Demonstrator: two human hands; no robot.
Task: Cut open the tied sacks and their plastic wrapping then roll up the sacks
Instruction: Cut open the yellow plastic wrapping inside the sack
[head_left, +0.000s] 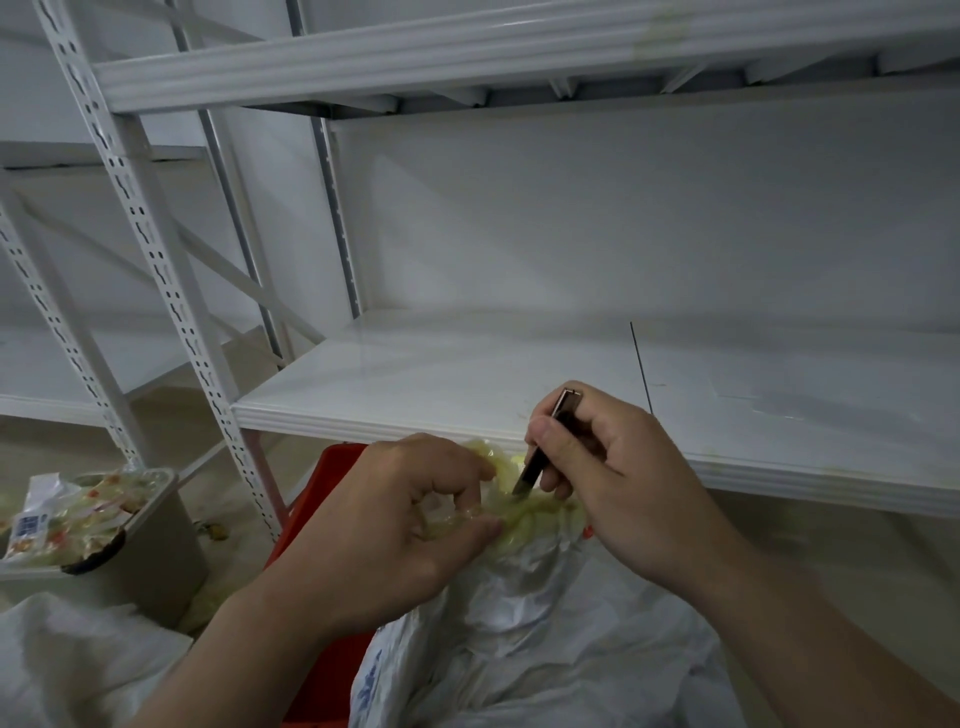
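Note:
A white woven sack with blue print stands in front of me, its neck gathered and wrapped in yellowish clear plastic. My left hand pinches the bunched plastic at the neck between thumb and fingers. A small brown-handled knife is gripped by my right hand, its blade tip down against the plastic at the tie. Another white sack lies at the lower left.
A white metal shelf runs just behind the sack, with perforated uprights at the left. A red crate sits behind the sack. A beige bin stuffed with plastic wrappers stands on the floor at left.

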